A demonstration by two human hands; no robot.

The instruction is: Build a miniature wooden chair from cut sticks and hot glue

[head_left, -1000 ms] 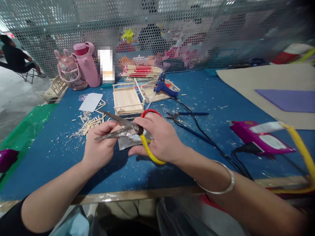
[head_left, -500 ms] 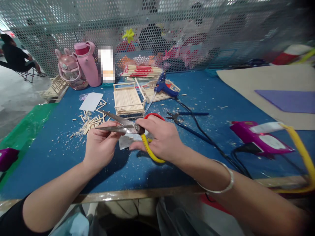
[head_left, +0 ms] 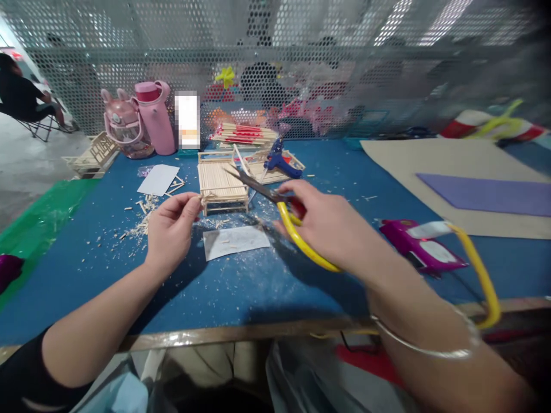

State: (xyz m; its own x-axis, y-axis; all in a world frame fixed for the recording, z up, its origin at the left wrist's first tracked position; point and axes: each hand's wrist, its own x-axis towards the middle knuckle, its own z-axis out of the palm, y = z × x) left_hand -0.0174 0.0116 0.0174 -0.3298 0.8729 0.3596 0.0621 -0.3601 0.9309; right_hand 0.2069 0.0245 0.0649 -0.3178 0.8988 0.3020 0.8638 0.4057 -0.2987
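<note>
now carrying scissors (head_left: 267, 191) rightward, clear of left grip (head_left: 172, 226), likely pausing cutting; clamping them in right grip (head_left: 327, 223); pinching left grip together beside stick model (head_left: 213, 175) above worktop (head_left: 232, 292); cannot tell on what.

Far left: pink eared jug (head_left: 123, 129), just beside a taller pink bottle (head_left: 158, 129) with looped lid. Perforated metal screen (head_left: 310, 63) stands behind both. Right: purple sheet (head_left: 486, 194) lies on tan sheet (head_left: 400, 178). Left: green plastic sheeting (head_left: 47, 221); beyond, a person (head_left: 19, 92) in dark top sits on a folding chair (head_left: 41, 127).
</note>
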